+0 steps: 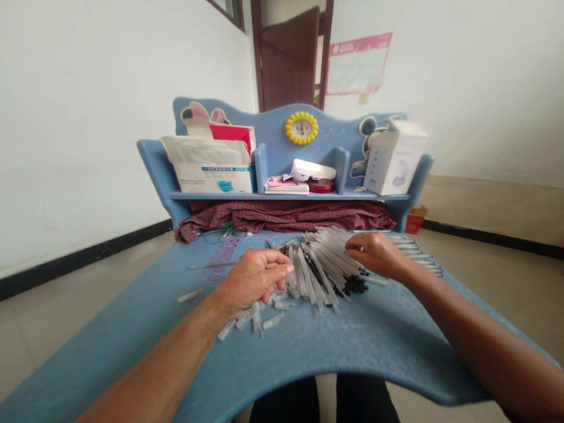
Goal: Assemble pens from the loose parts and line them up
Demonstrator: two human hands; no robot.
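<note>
My left hand (258, 275) is closed above the left side of the pile, thumb against the bent fingers; whatever it may hold is hidden. Under and in front of it lie several loose translucent pen caps (273, 321). My right hand (376, 254) is also closed, fingers curled down at the right edge of a heap of whitish pen barrels (330, 252); I cannot make out anything in its grip. Small black plugs (355, 286) lie in a cluster just below that hand. Beyond its wrist, several pens (414, 249) rest side by side in a row.
The blue desk (352, 341) has a curved front edge and a rear shelf (286, 197). On the shelf stand a mask box (215, 176), a white carton (394, 158) and a red round tin (321, 186). Checked cloth (282, 216) is bunched beneath it.
</note>
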